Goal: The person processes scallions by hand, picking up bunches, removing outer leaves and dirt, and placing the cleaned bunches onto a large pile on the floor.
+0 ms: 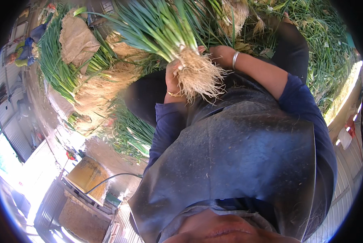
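Head view: the left hand (173, 77) clasps a bunch of green onions (173, 44) around its pale stems, close to the root end, beyond the dark apron (234, 141). The right hand (223, 55) is curled beside the roots; its fingertips are partly hidden, so its grip cannot be told. Judged by layout, the stacked bunches (96, 91) at left appear gathered; the held bunch appears in process, and loose greens (331, 50) at right remain ungathered.
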Action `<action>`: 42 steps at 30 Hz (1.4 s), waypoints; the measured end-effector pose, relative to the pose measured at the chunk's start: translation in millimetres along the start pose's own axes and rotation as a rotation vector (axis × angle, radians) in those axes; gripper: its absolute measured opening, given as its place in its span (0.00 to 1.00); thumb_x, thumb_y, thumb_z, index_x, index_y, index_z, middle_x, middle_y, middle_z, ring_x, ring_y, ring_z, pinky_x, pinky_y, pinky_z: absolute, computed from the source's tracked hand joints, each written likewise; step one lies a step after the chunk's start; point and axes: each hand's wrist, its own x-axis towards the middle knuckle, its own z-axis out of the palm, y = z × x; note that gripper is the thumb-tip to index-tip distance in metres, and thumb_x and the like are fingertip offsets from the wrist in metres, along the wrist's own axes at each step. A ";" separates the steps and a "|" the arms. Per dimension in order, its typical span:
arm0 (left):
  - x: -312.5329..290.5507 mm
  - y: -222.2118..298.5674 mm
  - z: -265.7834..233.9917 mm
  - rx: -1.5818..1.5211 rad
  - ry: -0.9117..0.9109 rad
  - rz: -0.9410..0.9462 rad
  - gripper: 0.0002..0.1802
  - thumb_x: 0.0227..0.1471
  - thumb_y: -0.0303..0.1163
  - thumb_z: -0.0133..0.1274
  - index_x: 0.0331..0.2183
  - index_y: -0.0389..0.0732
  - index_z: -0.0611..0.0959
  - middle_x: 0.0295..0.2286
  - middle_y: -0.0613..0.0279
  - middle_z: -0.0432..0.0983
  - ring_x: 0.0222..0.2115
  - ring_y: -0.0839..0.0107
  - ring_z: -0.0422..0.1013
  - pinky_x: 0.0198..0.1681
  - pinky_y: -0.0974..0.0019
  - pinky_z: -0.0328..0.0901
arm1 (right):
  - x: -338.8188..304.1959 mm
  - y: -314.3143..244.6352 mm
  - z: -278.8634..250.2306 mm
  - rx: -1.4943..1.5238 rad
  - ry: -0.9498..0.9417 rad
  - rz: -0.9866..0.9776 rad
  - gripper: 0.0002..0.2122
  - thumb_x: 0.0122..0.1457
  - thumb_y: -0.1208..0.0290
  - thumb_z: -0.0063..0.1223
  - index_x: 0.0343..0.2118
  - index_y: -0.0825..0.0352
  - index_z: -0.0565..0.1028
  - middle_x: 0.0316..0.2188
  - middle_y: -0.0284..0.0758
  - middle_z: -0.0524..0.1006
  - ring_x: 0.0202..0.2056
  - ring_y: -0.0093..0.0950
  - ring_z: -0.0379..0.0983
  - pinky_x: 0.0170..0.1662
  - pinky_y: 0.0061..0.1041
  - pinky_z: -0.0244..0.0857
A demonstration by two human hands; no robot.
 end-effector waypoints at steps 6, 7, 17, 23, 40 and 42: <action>5.4 19.9 -13.0 -0.384 -0.389 0.021 0.44 0.42 0.51 0.53 0.56 0.41 0.57 0.47 0.47 0.62 0.41 0.60 0.67 0.42 0.48 0.69 | -6.1 40.3 -13.9 -0.134 0.057 0.300 0.17 0.53 0.58 0.46 0.36 0.67 0.73 0.40 0.49 0.73 0.40 0.45 0.71 0.41 0.38 0.67; 0.9 16.7 -7.2 -0.333 -0.246 0.057 0.42 0.43 0.50 0.51 0.56 0.40 0.57 0.48 0.46 0.61 0.41 0.59 0.67 0.42 0.50 0.69 | -4.2 41.6 -26.8 -0.105 0.257 0.351 0.17 0.53 0.58 0.46 0.37 0.68 0.73 0.40 0.50 0.73 0.40 0.45 0.71 0.41 0.37 0.67; 12.2 -0.6 -37.2 0.129 0.033 -0.025 0.31 0.46 0.42 0.49 0.45 0.27 0.69 0.41 0.43 0.70 0.41 0.55 0.70 0.45 0.56 0.66 | -34.6 -13.1 -44.4 0.243 0.415 -0.188 0.16 0.54 0.57 0.50 0.40 0.63 0.69 0.23 0.42 0.74 0.23 0.38 0.72 0.30 0.34 0.67; 18.2 -11.0 -32.9 0.087 0.052 -0.043 0.20 0.44 0.38 0.51 0.33 0.30 0.75 0.31 0.53 0.74 0.30 0.64 0.73 0.35 0.62 0.69 | 29.3 23.7 -64.6 1.595 0.237 0.393 0.11 0.56 0.61 0.53 0.29 0.65 0.70 0.15 0.25 0.68 0.12 0.12 0.56 0.15 0.12 0.51; 7.5 -6.0 -39.5 0.058 0.097 0.026 0.29 0.43 0.43 0.50 0.44 0.32 0.71 0.39 0.47 0.71 0.41 0.55 0.68 0.49 0.54 0.63 | -49.3 67.5 33.5 0.324 -0.097 0.212 0.15 0.56 0.65 0.50 0.44 0.66 0.69 0.27 0.39 0.77 0.21 0.27 0.74 0.26 0.25 0.67; -0.9 3.5 4.0 -0.270 -0.015 0.020 0.34 0.43 0.47 0.48 0.48 0.34 0.68 0.42 0.49 0.69 0.43 0.56 0.67 0.48 0.54 0.63 | -50.0 80.8 42.8 -0.119 -0.037 0.161 0.17 0.54 0.66 0.50 0.46 0.66 0.68 0.28 0.40 0.77 0.25 0.31 0.74 0.32 0.27 0.68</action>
